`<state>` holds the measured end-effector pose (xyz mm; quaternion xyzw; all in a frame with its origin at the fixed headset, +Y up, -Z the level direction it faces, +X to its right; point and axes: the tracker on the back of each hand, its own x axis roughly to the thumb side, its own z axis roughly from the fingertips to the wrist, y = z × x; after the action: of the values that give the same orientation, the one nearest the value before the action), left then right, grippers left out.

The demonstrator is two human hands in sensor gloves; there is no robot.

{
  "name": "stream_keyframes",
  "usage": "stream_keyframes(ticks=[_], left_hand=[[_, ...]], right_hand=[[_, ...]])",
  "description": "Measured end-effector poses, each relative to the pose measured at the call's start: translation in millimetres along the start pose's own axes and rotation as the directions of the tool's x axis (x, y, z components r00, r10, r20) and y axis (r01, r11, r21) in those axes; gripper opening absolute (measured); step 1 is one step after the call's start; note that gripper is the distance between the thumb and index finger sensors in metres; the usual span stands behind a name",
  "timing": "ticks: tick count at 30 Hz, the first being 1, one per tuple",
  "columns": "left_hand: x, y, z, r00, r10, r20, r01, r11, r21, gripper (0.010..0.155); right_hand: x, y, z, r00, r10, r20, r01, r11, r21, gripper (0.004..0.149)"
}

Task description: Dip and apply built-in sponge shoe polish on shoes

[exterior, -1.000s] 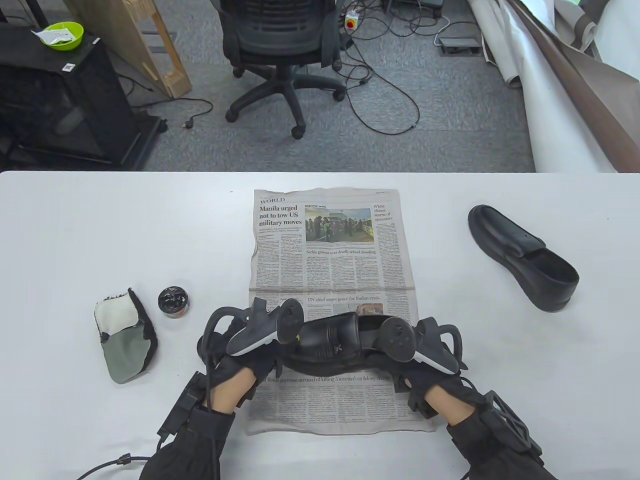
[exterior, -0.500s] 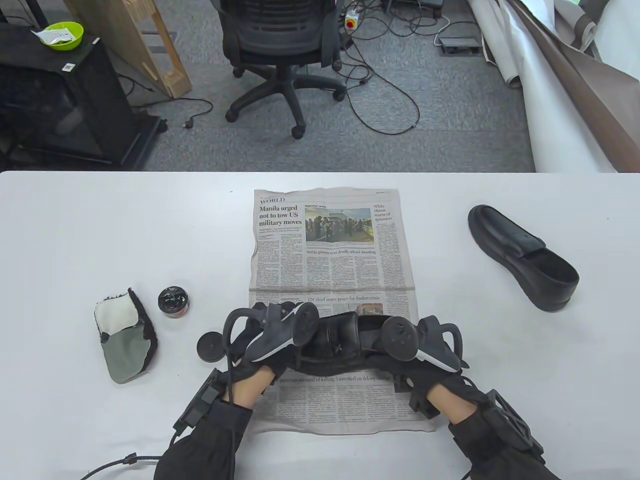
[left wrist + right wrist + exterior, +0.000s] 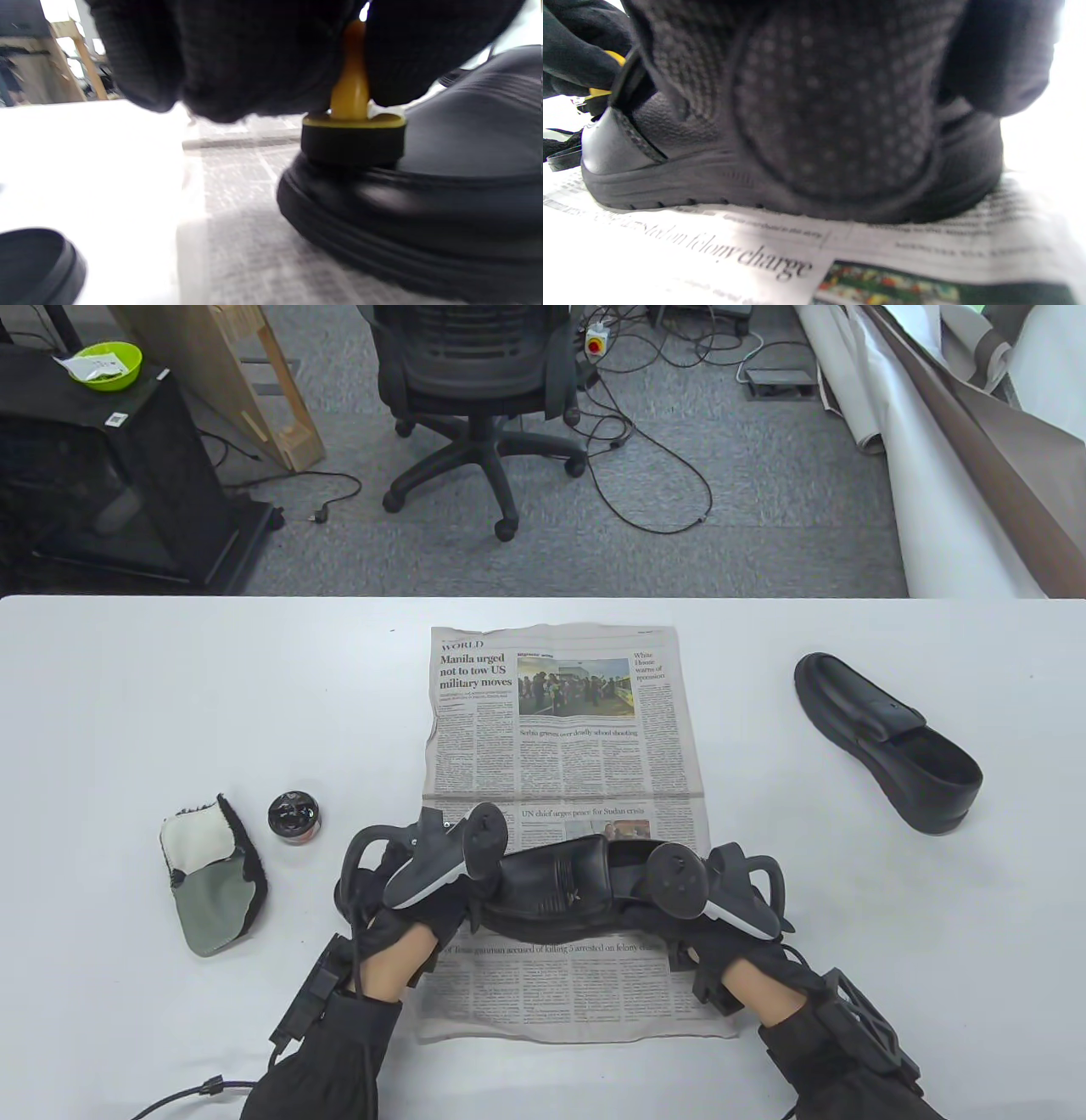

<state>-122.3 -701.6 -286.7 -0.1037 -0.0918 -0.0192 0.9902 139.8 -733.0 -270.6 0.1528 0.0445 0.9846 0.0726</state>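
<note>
Black leather shoe (image 3: 560,886) lies on its side on the newspaper (image 3: 560,712), near the front edge of the surface. The left hand (image 3: 407,929) pinches the yellow stem of the sponge applicator (image 3: 353,137) and presses its black sponge on the toe of the shoe, just above the sole. The right hand (image 3: 730,959) grips the heel part and holds the shoe steady. The open polish tin (image 3: 293,817) stands on the bare surface to the left, with its lid (image 3: 36,264) nearer to the hand, and the second shoe (image 3: 887,742) waits far to the right. I think the risk is a slip: the stem is thin, so a hard push can twist the sponge off the toe and mark the newspaper or the glove.
</note>
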Motion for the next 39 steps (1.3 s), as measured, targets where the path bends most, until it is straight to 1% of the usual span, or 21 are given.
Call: stream_keyframes(ticks=[1, 2, 3, 6, 7, 8, 9, 12, 14, 16, 19, 23, 26, 29, 31, 33, 35, 37, 39], left_hand=[[2, 0, 0, 0.999, 0.006, 0.051, -0.005, 1.0, -0.008, 0.046], [4, -1, 0, 0.997, 0.03, 0.073, -0.027, 0.999, -0.029, 0.046], [6, -2, 1, 0.996, 0.049, 0.072, -0.047, 0.998, -0.03, 0.046], [16, -4, 1, 0.986, 0.105, 0.126, -0.103, 0.994, -0.02, 0.046], [21, -4, 1, 0.983, 0.118, 0.142, -0.12, 0.993, 0.002, 0.046], [24, -4, 1, 0.983, 0.12, 0.141, -0.124, 0.992, 0.021, 0.046], [29, -4, 1, 0.984, 0.12, 0.133, -0.13, 0.989, 0.069, 0.046], [40, -5, -2, 0.997, 0.053, 0.062, -0.063, 0.983, 0.173, 0.046], [43, -5, -5, 1.0, 0.005, 0.03, -0.012, 0.977, 0.212, 0.046], [41, -6, -9, 1.0, 0.008, -0.008, -0.006, 0.973, 0.231, 0.047], [33, -9, -14, 0.997, 0.046, -0.06, -0.033, 0.978, 0.204, 0.047], [21, -9, -16, 0.993, 0.0, -0.118, 0.021, 0.984, 0.176, 0.047], [9, -8, -15, 0.99, 0.036, -0.139, -0.016, 0.99, 0.142, 0.047], [2, -5, -10, 0.991, 0.001, -0.137, 0.014, 0.994, 0.111, 0.047], [-1, -1, -6, 0.992, -0.008, -0.122, 0.018, 0.997, 0.079, 0.047], [-3, 1, -3, 0.995, -0.016, -0.096, 0.018, 1.0, 0.022, 0.047], [-2, 3, 1, 0.995, -0.006, -0.097, 0.004, 1.0, -0.023, 0.046], [2, 3, 2, 0.999, 0.022, -0.041, -0.024, 0.999, -0.047, 0.046], [10, 1, 3, 0.996, 0.085, 0.008, -0.084, 0.995, -0.052, 0.046]], right_hand=[[0, 0, 0, 1.0, -0.001, 0.0, 0.001, 1.0, 0.001, 0.045], [0, 0, 0, 1.0, -0.002, 0.0, 0.002, 1.0, 0.003, 0.045], [0, 0, 0, 1.0, -0.003, 0.0, 0.003, 1.0, 0.003, 0.045], [0, 0, 0, 1.0, -0.004, 0.005, 0.004, 1.0, 0.007, 0.044], [0, 0, 0, 1.0, -0.006, 0.009, 0.006, 1.0, 0.011, 0.044], [0, 0, 0, 1.0, -0.007, 0.011, 0.007, 1.0, 0.01, 0.044], [0, 0, 0, 1.0, -0.008, 0.015, 0.007, 1.0, 0.01, 0.044], [0, 0, 0, 1.0, -0.007, 0.019, 0.007, 1.0, 0.006, 0.044], [-1, 0, 0, 1.0, -0.008, 0.022, 0.008, 1.0, 0.009, 0.044], [-1, 0, 0, 1.0, -0.011, 0.027, 0.01, 1.0, 0.01, 0.044], [0, 0, 0, 1.0, -0.006, 0.027, 0.006, 1.0, -0.001, 0.044], [0, 1, 1, 1.0, 0.002, 0.021, -0.002, 1.0, -0.007, 0.045], [1, 0, 1, 1.0, 0.007, 0.016, -0.007, 1.0, -0.009, 0.045], [1, 0, 1, 1.0, 0.014, 0.013, -0.014, 1.0, -0.008, 0.045], [1, 0, 1, 1.0, 0.015, 0.01, -0.015, 1.0, -0.007, 0.045], [2, 0, 1, 1.0, 0.017, 0.006, -0.017, 1.0, -0.008, 0.045], [2, 0, 1, 1.0, 0.02, 0.004, -0.02, 1.0, -0.009, 0.045], [2, 0, 1, 1.0, 0.019, 0.005, -0.019, 1.0, -0.008, 0.045], [2, 0, 1, 1.0, 0.016, 0.009, -0.016, 1.0, -0.006, 0.045]])
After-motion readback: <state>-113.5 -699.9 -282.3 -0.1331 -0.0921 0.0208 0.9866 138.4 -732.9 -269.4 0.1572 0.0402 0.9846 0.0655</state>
